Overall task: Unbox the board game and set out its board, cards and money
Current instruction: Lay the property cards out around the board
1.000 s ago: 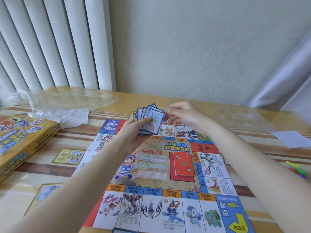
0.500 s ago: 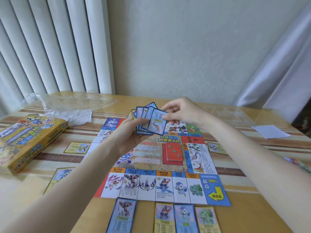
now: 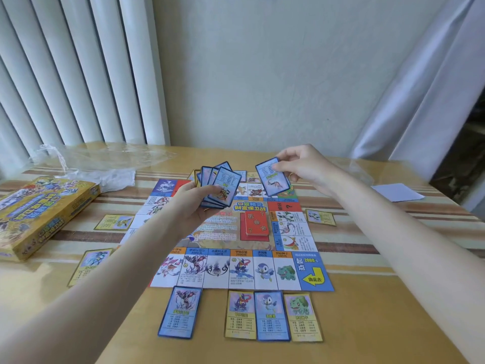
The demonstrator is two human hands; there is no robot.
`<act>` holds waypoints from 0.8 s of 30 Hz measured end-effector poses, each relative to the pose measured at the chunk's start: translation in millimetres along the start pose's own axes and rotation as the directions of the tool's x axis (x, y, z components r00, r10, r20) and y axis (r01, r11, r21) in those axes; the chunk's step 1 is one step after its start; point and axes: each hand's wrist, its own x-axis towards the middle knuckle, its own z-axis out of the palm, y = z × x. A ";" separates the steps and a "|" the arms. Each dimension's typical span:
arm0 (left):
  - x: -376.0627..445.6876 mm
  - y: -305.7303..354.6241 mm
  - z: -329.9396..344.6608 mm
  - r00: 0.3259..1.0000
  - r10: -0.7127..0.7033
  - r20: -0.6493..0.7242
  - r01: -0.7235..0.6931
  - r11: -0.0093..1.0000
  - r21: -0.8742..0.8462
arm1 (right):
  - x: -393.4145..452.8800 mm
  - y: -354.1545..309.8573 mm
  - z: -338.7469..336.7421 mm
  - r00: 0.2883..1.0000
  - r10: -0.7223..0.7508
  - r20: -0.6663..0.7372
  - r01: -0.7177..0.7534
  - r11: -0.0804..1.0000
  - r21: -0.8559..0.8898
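The colourful game board (image 3: 236,269) lies flat in the middle of the table. A red card stack (image 3: 256,223) sits on its centre. My left hand (image 3: 195,203) grips a fan of blue-edged cards (image 3: 219,186) above the board's far left part. My right hand (image 3: 305,166) pinches a single blue card (image 3: 273,179) over the board's far right corner, apart from the fan. Several character cards lie face up along the board's near edge (image 3: 271,315), and others lie beside its left (image 3: 114,222) and right (image 3: 320,217) sides. No money is visible.
The yellow game box (image 3: 39,208) rests at the left. Crumpled clear plastic wrap (image 3: 99,160) lies at the back left, a clear plastic tray (image 3: 359,169) at the back right. A white paper sheet (image 3: 397,191) lies at the far right. Blinds and a curtain stand behind the table.
My right hand drew one blue card off the fan and carried it to the right. The camera tilted back, bringing the cards along the board's near edge into view.
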 end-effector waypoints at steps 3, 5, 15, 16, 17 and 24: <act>-3.2 -5.1 4.9 1.000 -0.007 0.006 0.007 1.000 0.006 | -8.9 6.5 -4.8 1.000 0.010 -0.007 -0.009 0.997 0.076; -5.3 -9.0 9.4 1.000 -0.012 0.016 0.012 1.000 0.015 | -16.2 10.0 -9.1 1.000 0.009 -0.002 -0.009 0.995 0.096; -10.3 -34.1 54.0 0.995 -0.084 0.049 0.079 0.992 0.095 | -52.3 87.0 -37.9 0.940 0.313 -0.135 -0.317 0.948 -0.011; -10.0 -38.3 59.6 0.993 -0.097 0.068 0.089 0.990 0.111 | -56.5 99.0 -40.2 0.919 0.361 -0.158 -0.358 0.932 0.048; -8.9 -42.4 64.7 0.991 -0.107 0.085 0.096 0.988 0.124 | -59.7 109.4 -41.7 0.900 0.402 -0.169 -0.390 0.915 0.103; -4.9 -59.0 83.7 0.986 -0.135 0.097 0.120 0.982 0.146 | -61.6 134.1 -30.7 0.894 0.371 -0.251 -0.406 0.908 -0.105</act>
